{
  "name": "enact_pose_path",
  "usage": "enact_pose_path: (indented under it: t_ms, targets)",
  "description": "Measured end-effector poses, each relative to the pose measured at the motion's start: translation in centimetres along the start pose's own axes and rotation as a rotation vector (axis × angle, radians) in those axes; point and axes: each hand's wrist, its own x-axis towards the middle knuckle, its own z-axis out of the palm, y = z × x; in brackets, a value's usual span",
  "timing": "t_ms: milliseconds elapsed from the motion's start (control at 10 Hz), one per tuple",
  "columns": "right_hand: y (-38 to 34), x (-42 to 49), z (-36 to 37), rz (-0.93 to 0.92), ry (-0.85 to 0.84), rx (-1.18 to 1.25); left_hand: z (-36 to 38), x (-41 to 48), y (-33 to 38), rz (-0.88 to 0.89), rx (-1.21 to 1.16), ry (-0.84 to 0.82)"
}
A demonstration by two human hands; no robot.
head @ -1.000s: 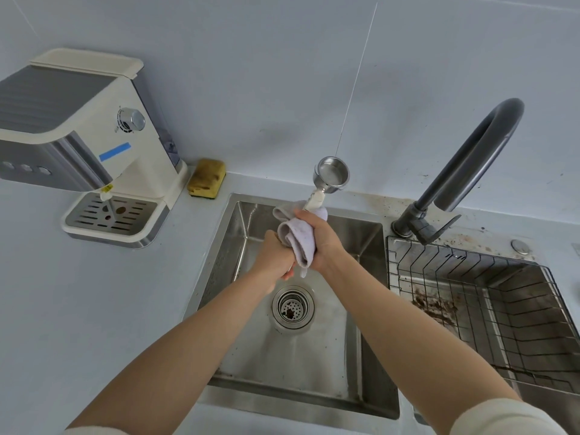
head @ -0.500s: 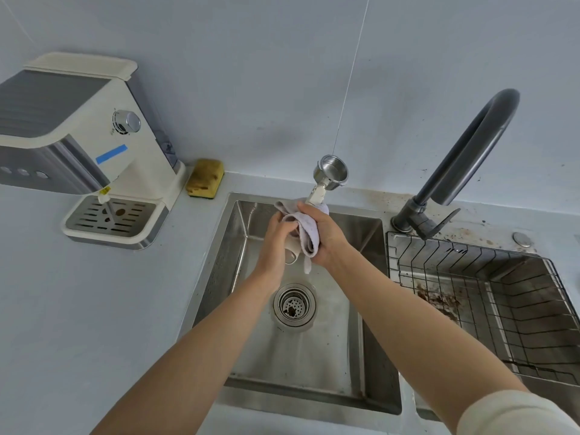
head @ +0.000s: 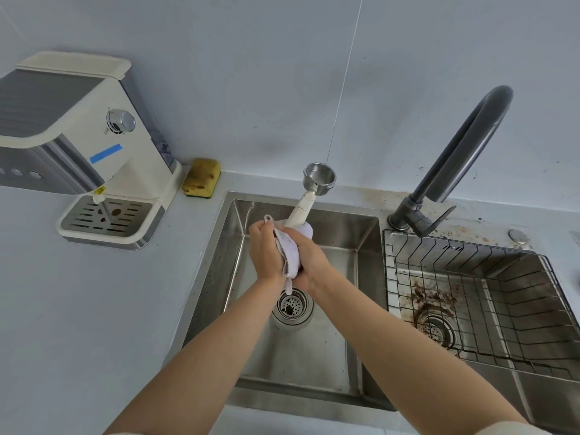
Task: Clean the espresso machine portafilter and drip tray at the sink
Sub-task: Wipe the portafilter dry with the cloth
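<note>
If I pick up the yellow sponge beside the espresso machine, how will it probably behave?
The yellow sponge looks porous, so probably light and squashy. It lies flat, so it should not roll. Its brown stains suggest it may feel grimy.

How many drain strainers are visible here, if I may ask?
2: one strainer in the left basin; another strainer in the right basin, under the wire basket.

Your cloth (head: 292,254) is pale lilac, your portafilter (head: 319,178) bare steel with a cream handle (head: 300,212). Your espresso machine (head: 78,133) is cream and grey with a blue tape strip (head: 106,153); the sponge (head: 201,177) yellow, stained brown.
</note>
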Motion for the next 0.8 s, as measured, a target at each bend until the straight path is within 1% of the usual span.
enact_pose_path:
  t_ms: [100,200,300,400,500,600,700,800]
  targets:
    - [0.0,-0.1,-0.9,-0.040,0.043,-0.102,-0.3,0.1,-0.9,-0.181,-0.037,-0.149]
    - [-0.5,-1.1,-2.3,0.020,-0.099,-0.042,-1.3,-0.3,0.2,-0.283,0.072,-0.284]
    - [-0.2,-1.4,-3.0,0.067,-0.219,-0.013,-2.8,0.9,0.5,-0.436,0.032,-0.396]
    - [-0.1,-1.6,-2.8,0.134,-0.288,-0.042,-3.5,1.5,1.2,-0.533,-0.165,-0.536]
    - [0.4,-1.4,-2.9,0.117,-0.274,-0.084,-3.4,2.0,1.1,-0.572,-0.144,-0.522]
    - [0.8,-0.9,-3.0,0.091,-0.248,-0.095,-3.2,2.2,0.8,-0.525,-0.079,-0.484]
    - [0.8,-0.6,-3.1,0.099,-0.205,-0.156,-2.8,2.1,0.6,-0.433,-0.005,-0.455]
    - [0.6,-0.7,-3.2,0.110,-0.233,-0.177,-2.9,2.3,0.7,-0.465,-0.069,-0.441]
